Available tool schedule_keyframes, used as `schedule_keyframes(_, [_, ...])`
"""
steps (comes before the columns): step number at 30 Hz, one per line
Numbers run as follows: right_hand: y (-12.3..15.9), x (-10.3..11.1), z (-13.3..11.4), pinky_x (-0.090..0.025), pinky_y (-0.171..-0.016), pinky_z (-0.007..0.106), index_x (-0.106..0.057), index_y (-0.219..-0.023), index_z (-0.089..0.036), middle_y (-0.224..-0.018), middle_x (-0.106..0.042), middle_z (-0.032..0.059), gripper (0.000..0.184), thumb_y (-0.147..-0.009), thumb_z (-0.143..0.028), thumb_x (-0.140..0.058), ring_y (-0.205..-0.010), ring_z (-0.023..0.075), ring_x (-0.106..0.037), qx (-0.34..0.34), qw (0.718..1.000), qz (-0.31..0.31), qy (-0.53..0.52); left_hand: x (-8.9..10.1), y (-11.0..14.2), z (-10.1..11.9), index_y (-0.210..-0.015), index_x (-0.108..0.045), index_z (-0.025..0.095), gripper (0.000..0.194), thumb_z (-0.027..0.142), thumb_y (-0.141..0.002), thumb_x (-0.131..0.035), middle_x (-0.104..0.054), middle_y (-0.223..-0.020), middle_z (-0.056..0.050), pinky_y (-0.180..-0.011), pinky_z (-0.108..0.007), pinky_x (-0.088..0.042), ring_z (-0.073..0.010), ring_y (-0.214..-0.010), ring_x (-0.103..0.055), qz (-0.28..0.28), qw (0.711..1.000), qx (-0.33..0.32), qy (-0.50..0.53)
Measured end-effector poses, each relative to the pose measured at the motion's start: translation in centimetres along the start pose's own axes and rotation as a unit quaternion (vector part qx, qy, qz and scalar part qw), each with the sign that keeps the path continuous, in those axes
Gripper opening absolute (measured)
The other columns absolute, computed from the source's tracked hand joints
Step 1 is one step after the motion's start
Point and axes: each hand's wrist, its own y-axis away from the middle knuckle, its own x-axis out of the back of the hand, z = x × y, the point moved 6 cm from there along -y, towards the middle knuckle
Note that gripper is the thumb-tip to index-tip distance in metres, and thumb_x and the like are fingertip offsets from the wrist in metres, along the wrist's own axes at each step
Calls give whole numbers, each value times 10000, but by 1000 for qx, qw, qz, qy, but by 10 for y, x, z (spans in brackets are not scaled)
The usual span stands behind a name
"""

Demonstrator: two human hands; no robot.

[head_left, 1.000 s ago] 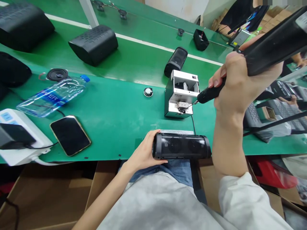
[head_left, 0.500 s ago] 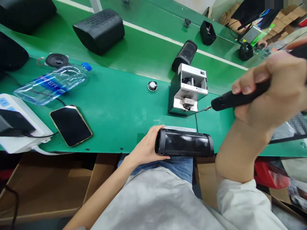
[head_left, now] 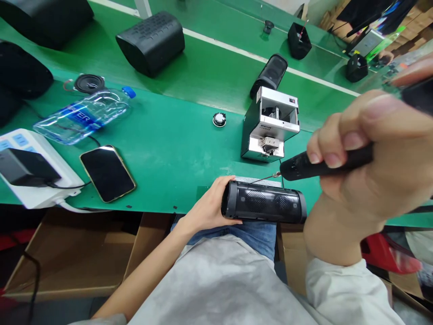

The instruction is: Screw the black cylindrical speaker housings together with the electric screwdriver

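My left hand [head_left: 209,207] grips the left end of a black cylindrical speaker [head_left: 264,207] lying on its side at the near edge of the green bench. My right hand [head_left: 372,158] is closed round a black electric screwdriver [head_left: 314,166], raised close to the camera. Its thin bit points left and ends just above the speaker's top edge. A small white and metal screw feeder [head_left: 270,124] stands right behind the speaker.
On the green bench [head_left: 169,149] lie a dark phone [head_left: 107,173], a water bottle [head_left: 84,115], a white power strip with a black plug [head_left: 30,169], a loose speaker driver [head_left: 88,83] and a small round part [head_left: 219,119]. Several black speaker housings [head_left: 150,41] sit further back. Cardboard boxes stand below.
My right hand has brought the screwdriver down and towards me, from the screw feeder to just above the speaker. My left hand still holds the speaker.
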Motion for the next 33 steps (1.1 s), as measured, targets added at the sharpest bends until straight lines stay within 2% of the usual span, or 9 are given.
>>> schedule_keyframes(3, [16, -10, 14, -389, -400, 301, -656, -1059, -182, -687, -502, -34, 227, -883, -42, -688, -473, 129, -464, 45, 997, -44, -53, 0, 0, -1, -1689, -318, 320, 1172, 510, -787, -1041, -524, -1661, -199, -1290, -684, -510, -459, -1571, -551, 4, 1000, 8, 10])
schedule_keyframes(7, [33, -11, 35, -420, -421, 242, -664, -1047, -200, -746, -575, -26, 175, -987, -73, -768, -493, 103, -518, 30, 993, -88, -75, -1, -1, -1, -1642, -366, 305, 1136, 465, -758, -1061, -558, -1611, -182, -1266, -652, -534, -442, -1525, -586, 9, 1000, 7, 19])
schedule_keyframes(13, [36, -11, 33, -411, -398, 233, -684, -1054, -194, -780, -605, -3, 204, -970, -85, -834, -492, 106, -525, 63, 988, -99, -102, 1, -2, 2, -1627, -380, 300, 1114, 423, -754, -1060, -572, -1599, -182, -1237, -652, -546, -447, -1498, -603, 8, 1000, 14, 26])
schedule_keyframes(20, [36, -15, 32, -401, -429, 224, -716, -1095, -208, -751, -578, -3, 177, -985, -136, -835, -511, 101, -528, 75, 981, -154, -95, 2, -2, 5, -1608, -396, 298, 1062, 438, -779, -1045, -581, -1591, -177, -1228, -636, -551, -436, -1495, -605, 7, 999, 3, 37])
schedule_keyframes(24, [33, -16, 38, -412, -429, 250, -743, -1225, -245, -778, -601, -5, 322, -950, -98, -824, -511, 116, -531, 48, 971, -209, -109, 2, -2, 6, -1605, -393, 303, 1070, 448, -774, -1051, -585, -1589, -165, -1238, -618, -546, -427, -1491, -607, 12, 999, 6, 37])
schedule_keyframes(28, [29, -16, 39, -387, -382, 215, -704, -1144, -209, -727, -540, -18, 251, -958, -54, -769, -474, 105, -515, 62, 969, -199, -131, 1, -2, 6, -1620, -382, 306, 1074, 448, -790, -1048, -591, -1585, -159, -1241, -602, -545, -415, -1479, -615, 12, 999, 2, 38])
schedule_keyframes(33, [29, -20, 40, -393, -380, 181, -614, -1060, -193, -702, -489, -44, 274, -939, -64, -823, -458, 86, -490, 88, 971, -185, -119, 1, -2, 5, -1625, -385, 296, 1074, 435, -790, -1045, -583, -1598, -181, -1252, -634, -540, -436, -1505, -602, 11, 999, -1, 38])
